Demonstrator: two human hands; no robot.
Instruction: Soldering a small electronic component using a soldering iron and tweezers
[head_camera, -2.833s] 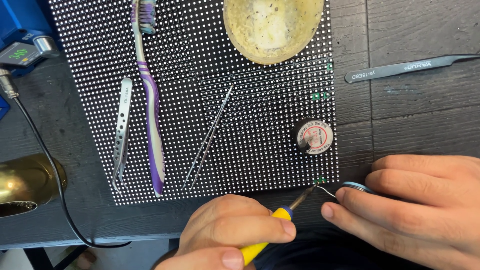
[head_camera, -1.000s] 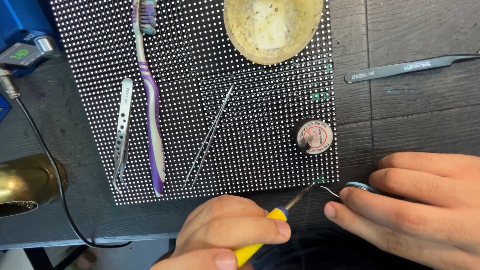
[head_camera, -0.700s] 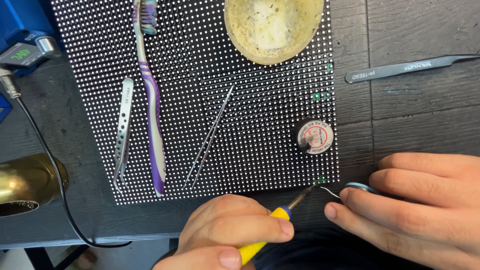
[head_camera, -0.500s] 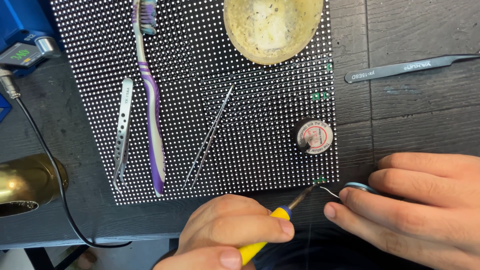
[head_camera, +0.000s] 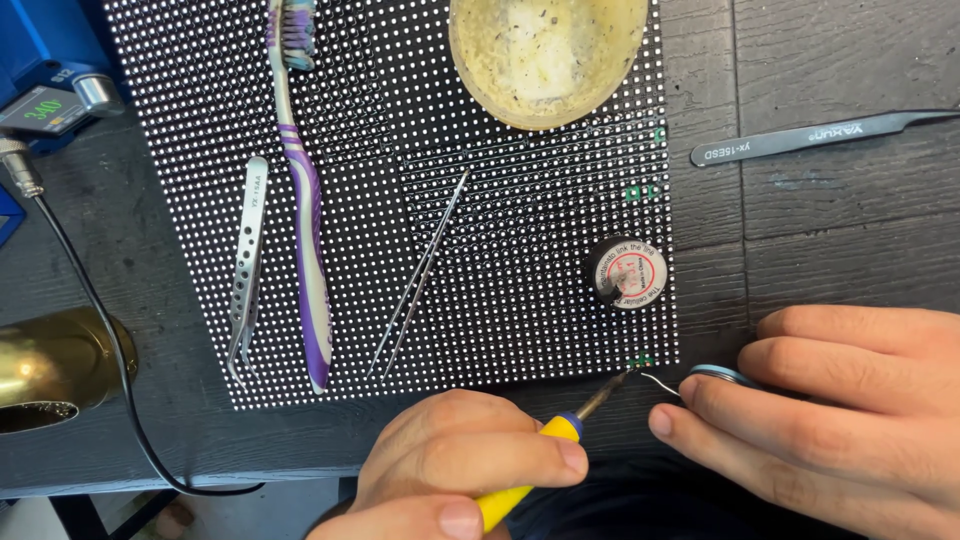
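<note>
while the left hand sits at six o'clock in the view, its fingers are wrapped tight around the yellow handle of a soldering iron; the thin metal tip points toward two o'clock and ends at the bottom right corner of the led panel, right where a small green spot shows; the right hand lies at four o'clock, its fingers pressed together on a small spool of solder wire; a short curl of the wire sticks out toward nine o'clock and meets the iron's tip at that same corner; the black panel full of tiny white dots covers the middle and top of the dark wooden table; on the panel, at twelve o'clock, stands a round yellowish bowl with dirty specks inside; at ten o'clock lies a purple and white toothbrush, long ways up and down; just beside it, on its nine o'clock side, lie silver tweezers with holes; near the middle lie thin pointed tweezers, tilted; at three o'clock on the panel sits a small round reel with a red and white label; off the panel, at two o'clock, black tweezers rest on the table; at nine o'clock a black cable runs past a shiny brass stand; a blue box with a number screen is at ten o'clock.
</note>
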